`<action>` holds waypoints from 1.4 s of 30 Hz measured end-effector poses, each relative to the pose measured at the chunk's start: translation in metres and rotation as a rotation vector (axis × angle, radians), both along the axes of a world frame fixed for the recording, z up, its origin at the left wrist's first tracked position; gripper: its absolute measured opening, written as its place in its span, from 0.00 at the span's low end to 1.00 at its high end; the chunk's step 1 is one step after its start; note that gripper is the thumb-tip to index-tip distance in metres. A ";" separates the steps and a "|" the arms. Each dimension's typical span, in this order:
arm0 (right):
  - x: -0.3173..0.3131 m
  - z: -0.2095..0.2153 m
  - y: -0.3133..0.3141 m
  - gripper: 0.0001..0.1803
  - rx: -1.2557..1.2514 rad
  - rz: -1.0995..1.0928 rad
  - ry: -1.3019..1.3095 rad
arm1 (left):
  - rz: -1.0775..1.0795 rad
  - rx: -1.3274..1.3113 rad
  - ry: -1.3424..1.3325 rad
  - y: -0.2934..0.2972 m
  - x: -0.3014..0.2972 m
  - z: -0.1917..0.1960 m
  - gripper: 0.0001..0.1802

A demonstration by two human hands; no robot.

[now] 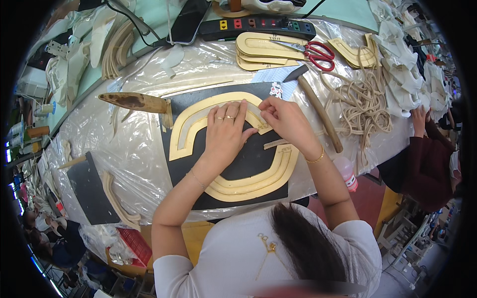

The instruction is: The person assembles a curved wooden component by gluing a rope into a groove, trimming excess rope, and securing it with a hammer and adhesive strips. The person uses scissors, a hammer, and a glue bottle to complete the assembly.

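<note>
A yellow U-shaped template (180,130) with a pale strip in its curved channel lies on a black board (238,158). My left hand (226,130) presses flat on the template, fingers stretched out and close together. At the template's right arm, my right hand (285,119) is closed, thumb and fingertips pinched together; what they hold, if anything, is hidden. Nearer to me lies a second yellow curved template (238,189). A short beige braided cord (276,143) sits at its upper right end, below my right hand.
Right of my hands are a hammer (320,114) and a tangled beige cord (365,99). Farther back lie red-handled scissors (318,55), stacked templates (263,44) and a power strip (256,29). A pointed wooden tool (133,102) lies left. Another person (430,159) is at the right.
</note>
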State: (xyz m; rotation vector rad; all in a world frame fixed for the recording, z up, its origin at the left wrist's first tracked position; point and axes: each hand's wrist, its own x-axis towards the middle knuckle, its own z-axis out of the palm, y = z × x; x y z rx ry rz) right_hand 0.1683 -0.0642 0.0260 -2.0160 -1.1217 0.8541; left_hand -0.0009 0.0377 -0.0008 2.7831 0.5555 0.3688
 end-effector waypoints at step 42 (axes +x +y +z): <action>0.001 -0.007 -0.014 0.17 0.006 0.017 -0.210 | -0.093 0.032 0.074 -0.002 -0.007 0.000 0.29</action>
